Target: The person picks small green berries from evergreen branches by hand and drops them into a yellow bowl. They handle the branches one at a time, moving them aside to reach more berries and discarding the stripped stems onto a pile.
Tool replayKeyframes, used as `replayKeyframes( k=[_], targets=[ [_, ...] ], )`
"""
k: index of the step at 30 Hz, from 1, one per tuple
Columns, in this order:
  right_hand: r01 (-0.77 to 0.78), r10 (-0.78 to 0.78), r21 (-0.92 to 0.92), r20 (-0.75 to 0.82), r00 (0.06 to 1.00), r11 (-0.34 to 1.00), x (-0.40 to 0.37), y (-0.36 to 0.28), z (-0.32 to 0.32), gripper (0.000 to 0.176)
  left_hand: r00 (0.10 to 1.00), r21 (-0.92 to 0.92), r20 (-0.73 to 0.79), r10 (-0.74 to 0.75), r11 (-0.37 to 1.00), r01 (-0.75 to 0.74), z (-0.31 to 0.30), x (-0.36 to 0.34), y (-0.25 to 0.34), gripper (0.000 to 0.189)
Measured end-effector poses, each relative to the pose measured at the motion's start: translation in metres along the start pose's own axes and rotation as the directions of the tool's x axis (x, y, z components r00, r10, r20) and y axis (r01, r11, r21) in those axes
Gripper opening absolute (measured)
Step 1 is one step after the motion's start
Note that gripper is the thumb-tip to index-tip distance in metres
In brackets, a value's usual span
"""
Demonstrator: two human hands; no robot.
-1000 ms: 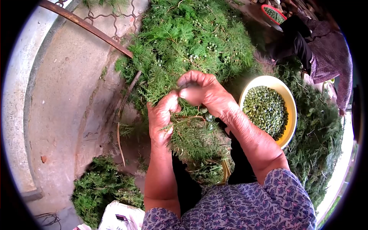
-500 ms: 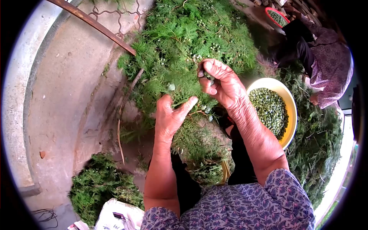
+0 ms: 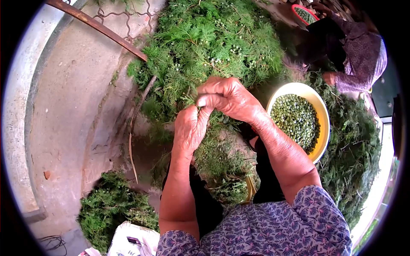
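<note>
My left hand is closed, thumb and fingers pinched around a green sprig in front of the large leafy pile. Over it comes my right hand, fingers curled and touching the left fingertips at the sprig. What lies inside the right fingers is hidden. To the right of that hand stands a yellow basin holding many round green cones.
Another person sits at the upper right, near a red-rimmed bowl. Cut branches lie right of the basin. A smaller green heap and a white sack are lower left. A wooden bar crosses the upper left.
My right hand has moved down and left to meet my left hand, which has closed its pinch. The sprig between them has shifted left. The other person's arm has moved up and left.
</note>
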State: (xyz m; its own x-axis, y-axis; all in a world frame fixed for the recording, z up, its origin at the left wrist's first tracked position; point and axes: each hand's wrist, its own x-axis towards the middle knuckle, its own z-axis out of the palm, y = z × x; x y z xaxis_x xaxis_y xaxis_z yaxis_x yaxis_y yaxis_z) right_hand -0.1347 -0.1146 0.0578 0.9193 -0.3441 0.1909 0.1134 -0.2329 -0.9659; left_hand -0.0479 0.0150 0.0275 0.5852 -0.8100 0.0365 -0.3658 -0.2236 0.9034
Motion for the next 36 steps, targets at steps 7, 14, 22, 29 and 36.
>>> replayKeyframes(
  k=[7, 14, 22, 29, 36],
  targets=[
    [-0.083, 0.069, 0.094, 0.139, 0.988, 0.992, -0.003, -0.001, -0.006, 0.031, 0.969, -0.058, 0.181, -0.166, 0.982, 0.179, -0.013, -0.001, 0.004, 0.041],
    [-0.289, 0.258, 0.575, 0.136, 0.956, 0.766, -0.005, -0.008, -0.008, 0.018, 0.959, -0.406, 0.161, -0.232, 0.871, 0.278, -0.018, -0.006, 0.034, 0.029],
    [-0.227, 0.237, 0.622, 0.069, 0.969, 0.749, -0.004, -0.004, -0.012, 0.02, 0.938, -0.407, 0.256, -0.234, 0.854, 0.324, -0.02, -0.006, 0.028, 0.03],
    [-0.101, 0.067, 0.228, 0.155, 0.986, 0.968, -0.004, -0.008, -0.008, 0.021, 0.919, -0.354, 0.337, -0.204, 0.877, 0.325, -0.017, -0.004, 0.02, 0.03],
    [-0.118, 0.387, 0.749, -0.194, 0.901, 0.652, 0.0, 0.001, -0.012, 0.024, 0.973, -0.597, 0.156, -0.169, 0.769, 0.229, -0.013, -0.002, 0.029, 0.028]
  ],
)
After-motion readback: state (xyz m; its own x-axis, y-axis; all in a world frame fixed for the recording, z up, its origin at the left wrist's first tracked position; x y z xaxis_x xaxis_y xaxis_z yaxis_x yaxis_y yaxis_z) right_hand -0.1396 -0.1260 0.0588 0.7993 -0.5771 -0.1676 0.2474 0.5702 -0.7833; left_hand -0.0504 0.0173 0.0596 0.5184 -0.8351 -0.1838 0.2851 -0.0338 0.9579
